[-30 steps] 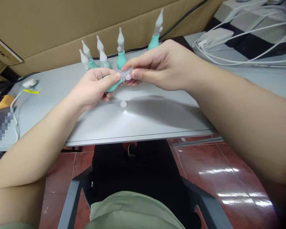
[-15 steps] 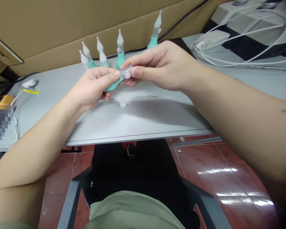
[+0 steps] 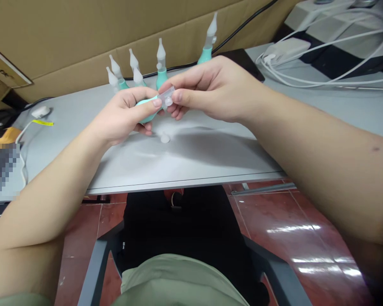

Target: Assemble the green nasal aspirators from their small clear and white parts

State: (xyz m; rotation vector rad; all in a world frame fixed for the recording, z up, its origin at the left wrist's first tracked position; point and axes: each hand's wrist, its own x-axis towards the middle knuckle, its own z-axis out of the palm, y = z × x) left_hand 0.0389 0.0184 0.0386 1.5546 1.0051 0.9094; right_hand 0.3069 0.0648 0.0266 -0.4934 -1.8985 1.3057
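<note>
My left hand (image 3: 124,111) is wrapped round a teal squeeze bulb (image 3: 147,108) that lies tilted, its neck toward the right. My right hand (image 3: 212,91) pinches a short clear plastic tube (image 3: 166,96) with a small round knob on its side, between thumb and fingers. The tube's left end meets the bulb's neck by my left thumb; how deep it sits is hidden. Below, a small white translucent cap-like piece (image 3: 165,137) rests on the grey table (image 3: 140,170).
Behind my hands stand several nasal aspirators (image 3: 161,63) with teal bulbs and white tips, another (image 3: 207,44) farther right. A white adapter (image 3: 287,51) with looped cables lies at the right. Cardboard (image 3: 83,29) walls the back; a white plug-like piece (image 3: 41,111) lies left.
The bulb has turned in my left hand, showing more of its top side. The clear tube has shifted slightly left with my right fingers.
</note>
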